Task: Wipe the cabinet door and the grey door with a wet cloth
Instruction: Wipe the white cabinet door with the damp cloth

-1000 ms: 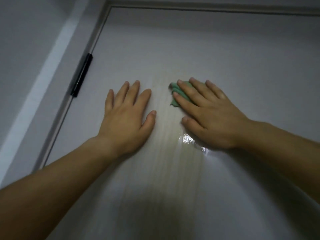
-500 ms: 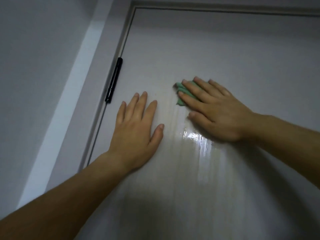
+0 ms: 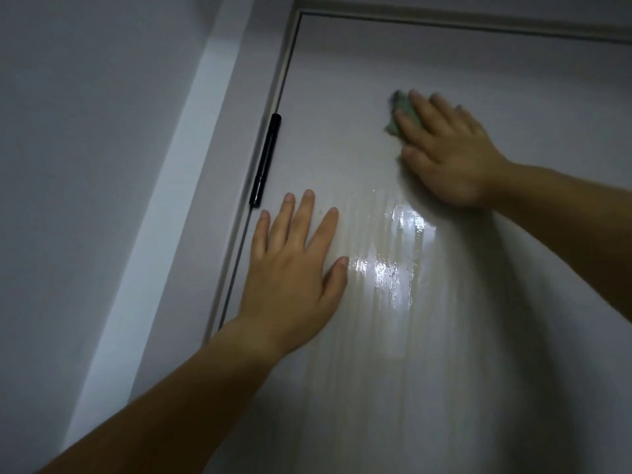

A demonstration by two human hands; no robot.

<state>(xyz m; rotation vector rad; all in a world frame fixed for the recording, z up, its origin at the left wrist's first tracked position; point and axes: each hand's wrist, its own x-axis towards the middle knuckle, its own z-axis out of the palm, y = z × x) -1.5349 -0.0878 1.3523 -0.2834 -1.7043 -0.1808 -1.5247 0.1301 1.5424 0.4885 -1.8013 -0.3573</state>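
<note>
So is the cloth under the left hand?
No, the cloth is pressed under the right hand, while the left hand lies flat on the bare door.

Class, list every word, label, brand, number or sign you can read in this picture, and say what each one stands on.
None can be read: the grey door, the green cloth, the black hinge, the door frame and the wall show no writing.
</note>
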